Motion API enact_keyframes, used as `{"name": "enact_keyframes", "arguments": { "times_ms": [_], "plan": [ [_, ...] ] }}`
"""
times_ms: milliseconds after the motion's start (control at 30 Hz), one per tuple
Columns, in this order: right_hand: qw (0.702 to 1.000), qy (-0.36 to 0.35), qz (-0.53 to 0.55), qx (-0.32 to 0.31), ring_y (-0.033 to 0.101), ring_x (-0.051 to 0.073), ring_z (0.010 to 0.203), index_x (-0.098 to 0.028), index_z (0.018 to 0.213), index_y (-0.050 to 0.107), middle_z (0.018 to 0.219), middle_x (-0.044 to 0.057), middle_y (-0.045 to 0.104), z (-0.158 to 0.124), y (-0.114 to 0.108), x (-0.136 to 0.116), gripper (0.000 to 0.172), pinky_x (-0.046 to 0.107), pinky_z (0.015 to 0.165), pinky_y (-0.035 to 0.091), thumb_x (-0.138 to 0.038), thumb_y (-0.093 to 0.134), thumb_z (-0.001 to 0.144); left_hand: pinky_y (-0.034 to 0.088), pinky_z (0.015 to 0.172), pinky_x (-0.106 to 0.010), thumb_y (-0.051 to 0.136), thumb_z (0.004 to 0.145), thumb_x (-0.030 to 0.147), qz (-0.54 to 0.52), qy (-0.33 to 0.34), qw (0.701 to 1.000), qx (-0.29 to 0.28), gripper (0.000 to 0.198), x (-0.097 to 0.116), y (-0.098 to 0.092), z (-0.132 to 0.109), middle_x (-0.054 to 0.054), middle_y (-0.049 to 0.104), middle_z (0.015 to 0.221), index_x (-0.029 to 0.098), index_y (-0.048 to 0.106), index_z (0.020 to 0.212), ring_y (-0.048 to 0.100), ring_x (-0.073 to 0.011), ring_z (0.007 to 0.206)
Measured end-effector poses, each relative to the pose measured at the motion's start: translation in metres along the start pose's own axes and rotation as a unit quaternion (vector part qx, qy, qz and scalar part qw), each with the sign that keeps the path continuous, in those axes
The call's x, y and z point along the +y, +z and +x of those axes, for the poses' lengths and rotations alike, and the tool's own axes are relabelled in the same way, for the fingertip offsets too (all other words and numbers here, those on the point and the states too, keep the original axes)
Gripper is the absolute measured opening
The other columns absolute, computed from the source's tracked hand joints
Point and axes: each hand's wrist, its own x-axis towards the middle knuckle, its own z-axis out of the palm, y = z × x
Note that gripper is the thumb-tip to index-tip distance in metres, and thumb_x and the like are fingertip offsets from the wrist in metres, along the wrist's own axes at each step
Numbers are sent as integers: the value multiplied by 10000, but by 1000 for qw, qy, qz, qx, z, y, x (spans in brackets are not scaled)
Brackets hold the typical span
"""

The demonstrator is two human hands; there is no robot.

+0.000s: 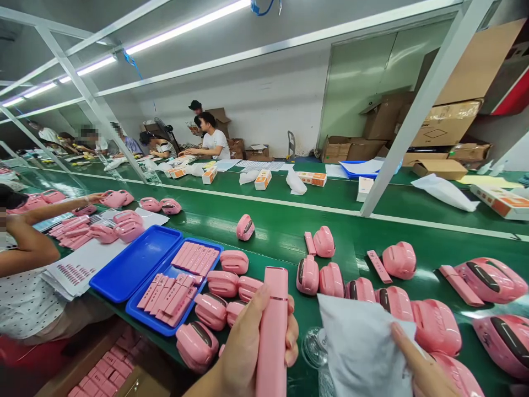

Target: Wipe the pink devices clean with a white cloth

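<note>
I am gripping a long pink plastic stick (pixel 271 331) upright in my left hand (pixel 248 347) and pinching a soft white bag (pixel 361 353) in my right hand (pixel 417 364), holding both above the shiny green worktop (pixel 289 242) to keep them off the rounded pink plastic cases (pixel 436 326).

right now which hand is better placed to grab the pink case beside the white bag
Probably your right hand: it pinches the white bag beside the pink case. Your left hand grips the pink wand, further away.
</note>
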Motion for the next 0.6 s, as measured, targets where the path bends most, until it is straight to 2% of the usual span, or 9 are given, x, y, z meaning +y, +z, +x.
{"name": "enact_keyframes", "arguments": {
  "times_ms": [133, 233, 400, 533, 600],
  "plan": [
    [997, 50, 25, 44, 665, 240, 831, -365, 1054, 624, 881, 51, 707, 8, 4, -2, 411, 354, 793, 550, -562, 312, 872, 368, 397, -164, 586, 683, 643, 58, 47, 997, 36, 530, -5, -3, -1, -34, 575, 498, 115, 616, 724, 504, -88, 398],
    [994, 86, 47, 41, 656, 255, 884, -348, 1038, 634, 867, 46, 707, 0, 13, 0, 418, 370, 856, 529, -578, 334, 859, 387, 427, -173, 540, 732, 633, 81, 81, 993, 30, 548, -9, -4, -3, -47, 587, 564, 94, 636, 703, 511, -84, 435],
    [991, 123, 46, 12, 644, 281, 935, -287, 1058, 629, 964, 49, 694, -16, 21, 16, 405, 340, 785, 570, -570, 477, 812, 405, 498, -189, 703, 669, 491, 87, 108, 990, 25, 374, -9, -3, -10, -13, 577, 632, 140, 612, 761, 507, -83, 511],
    [993, 112, 34, -17, 632, 260, 969, -303, 1166, 559, 991, 24, 690, -18, 19, 24, 395, 322, 764, 583, -515, 432, 858, 395, 506, -195, 660, 732, 426, 72, 111, 991, 35, 292, -8, -9, -10, -36, 597, 719, 142, 610, 783, 512, -85, 538],
    [995, 95, 20, -32, 628, 253, 977, -322, 1185, 550, 970, 9, 695, -19, 18, 25, 375, 320, 754, 589, -478, 433, 865, 415, 531, -203, 676, 720, 381, 61, 111, 992, 19, 260, -8, -12, -9, -41, 599, 782, 149, 622, 826, 534, -95, 578]
  ]
}}
